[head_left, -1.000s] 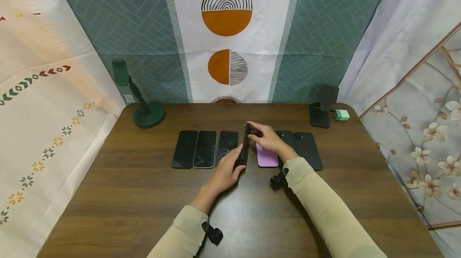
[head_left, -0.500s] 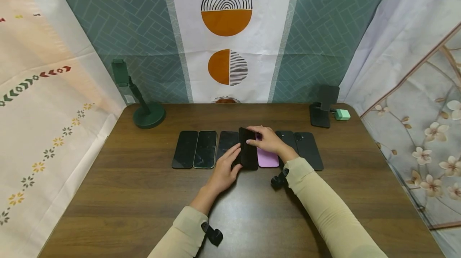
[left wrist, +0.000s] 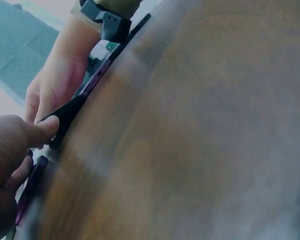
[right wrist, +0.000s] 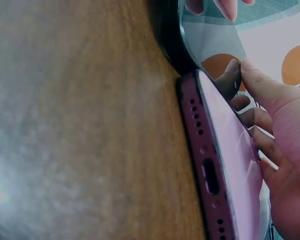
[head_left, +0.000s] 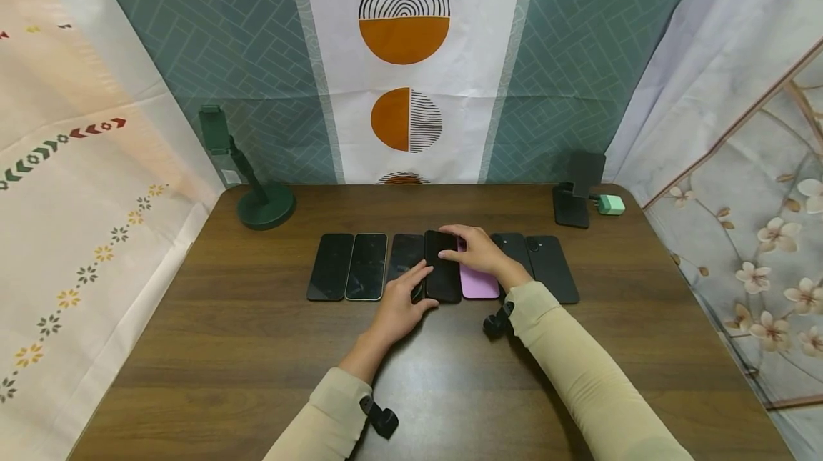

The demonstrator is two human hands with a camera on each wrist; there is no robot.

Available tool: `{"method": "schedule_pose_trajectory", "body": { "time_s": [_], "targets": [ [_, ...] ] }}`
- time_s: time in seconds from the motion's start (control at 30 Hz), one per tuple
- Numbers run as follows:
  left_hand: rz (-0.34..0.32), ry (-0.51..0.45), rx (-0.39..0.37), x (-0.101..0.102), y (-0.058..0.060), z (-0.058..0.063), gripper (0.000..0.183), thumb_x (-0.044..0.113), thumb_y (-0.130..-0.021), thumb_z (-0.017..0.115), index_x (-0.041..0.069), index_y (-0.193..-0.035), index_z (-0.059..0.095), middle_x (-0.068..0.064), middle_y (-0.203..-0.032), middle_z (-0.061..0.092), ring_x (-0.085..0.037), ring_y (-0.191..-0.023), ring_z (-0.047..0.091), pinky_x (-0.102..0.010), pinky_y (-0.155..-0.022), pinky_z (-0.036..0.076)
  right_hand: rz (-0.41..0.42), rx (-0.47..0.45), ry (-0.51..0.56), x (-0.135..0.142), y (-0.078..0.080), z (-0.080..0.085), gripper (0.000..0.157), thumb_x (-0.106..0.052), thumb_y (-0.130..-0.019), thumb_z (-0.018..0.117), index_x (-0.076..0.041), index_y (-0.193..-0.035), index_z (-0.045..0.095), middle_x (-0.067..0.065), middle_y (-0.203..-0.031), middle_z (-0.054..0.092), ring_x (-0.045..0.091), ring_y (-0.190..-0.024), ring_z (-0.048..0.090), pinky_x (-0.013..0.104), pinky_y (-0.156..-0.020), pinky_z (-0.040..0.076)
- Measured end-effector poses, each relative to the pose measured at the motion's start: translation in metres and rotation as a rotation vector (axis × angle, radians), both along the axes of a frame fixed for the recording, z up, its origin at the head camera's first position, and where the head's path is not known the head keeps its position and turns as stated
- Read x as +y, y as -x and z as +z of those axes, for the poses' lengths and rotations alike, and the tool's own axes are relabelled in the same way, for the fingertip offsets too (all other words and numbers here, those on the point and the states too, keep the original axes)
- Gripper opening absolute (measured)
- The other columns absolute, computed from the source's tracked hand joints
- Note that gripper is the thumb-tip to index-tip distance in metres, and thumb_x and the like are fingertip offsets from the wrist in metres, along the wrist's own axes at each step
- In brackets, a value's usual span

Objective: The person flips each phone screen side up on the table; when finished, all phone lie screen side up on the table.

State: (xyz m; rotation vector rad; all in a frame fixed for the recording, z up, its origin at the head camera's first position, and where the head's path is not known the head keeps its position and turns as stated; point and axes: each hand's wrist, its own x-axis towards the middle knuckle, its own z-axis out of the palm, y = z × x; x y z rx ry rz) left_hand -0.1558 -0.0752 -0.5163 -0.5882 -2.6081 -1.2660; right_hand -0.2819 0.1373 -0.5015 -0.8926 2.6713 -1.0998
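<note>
A black smartphone lies screen up, slightly tilted, in the middle of a row of phones. My left hand holds its lower left part, thumb at the bottom edge and fingers along the left side. At the upper end my right hand grips it, its thumb over the glossy screen. In the left wrist view the left thumb meets the phone's corner. Directly right lies a pink phone, touching or nearly touching it; the right hand partly covers it. To the left, a dark phone is partly under my left hand.
Two black-screened phones lie at the row's left end. Two dark phones, back up, end it on the right, one bearing a camera lens. A green phone stand, a black stand and a mint charger stand at the back.
The black smartphone, first held on its edge, has tipped down to the right until its screen faces up beside the pink phone. The left fingers have loosened and spread a little.
</note>
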Motion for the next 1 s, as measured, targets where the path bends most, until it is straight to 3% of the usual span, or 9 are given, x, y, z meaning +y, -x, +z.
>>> {"method": "schedule_pose_trajectory", "body": {
  "time_s": [0.33, 0.7, 0.87, 1.0],
  "targets": [
    [0.03, 0.113, -0.064, 0.007, 0.001, 0.003, 0.063, 0.009, -0.084, 0.084, 0.002, -0.141, 0.058, -0.019, -0.146, 0.054, -0.033, -0.139, 0.046, -0.05, -0.114, 0.038, -0.003, 0.038, -0.045, 0.001, -0.002, -0.001, 0.063, -0.031, -0.093, 0.076, -0.006, -0.145, 0.053, 0.012, -0.143, 0.058, 0.03, -0.133, 0.053, 0.052, -0.112, 0.039],
    [-0.007, 0.18, -0.045, 0.008, -0.001, 0.007, 0.065, 0.013, -0.087, 0.081, -0.004, -0.143, 0.052, -0.022, -0.146, 0.052, -0.036, -0.141, 0.042, -0.049, -0.115, 0.036, -0.013, 0.037, -0.073, -0.001, -0.004, 0.003, 0.061, -0.032, -0.095, 0.073, -0.005, -0.146, 0.053, 0.014, -0.145, 0.056, 0.031, -0.134, 0.052, 0.051, -0.112, 0.04],
    [-0.026, 0.198, -0.022, 0.016, -0.002, 0.01, 0.065, 0.027, -0.089, 0.08, -0.001, -0.143, 0.054, -0.019, -0.148, 0.052, -0.035, -0.141, 0.043, -0.049, -0.116, 0.034, -0.075, 0.043, -0.006, 0.015, -0.005, 0.01, 0.054, -0.024, -0.097, 0.071, 0.0, -0.143, 0.054, 0.018, -0.14, 0.058, 0.035, -0.129, 0.055, 0.053, -0.108, 0.043],
    [-0.043, 0.17, -0.018, 0.026, -0.003, 0.012, 0.059, 0.028, -0.091, 0.078, 0.0, -0.14, 0.058, -0.016, -0.147, 0.053, -0.032, -0.14, 0.045, -0.049, -0.114, 0.037, -0.12, 0.061, 0.021, 0.033, -0.004, 0.013, 0.05, -0.019, -0.097, 0.07, 0.003, -0.139, 0.056, 0.021, -0.137, 0.06, 0.037, -0.127, 0.056, 0.055, -0.107, 0.044]
  ]
}}
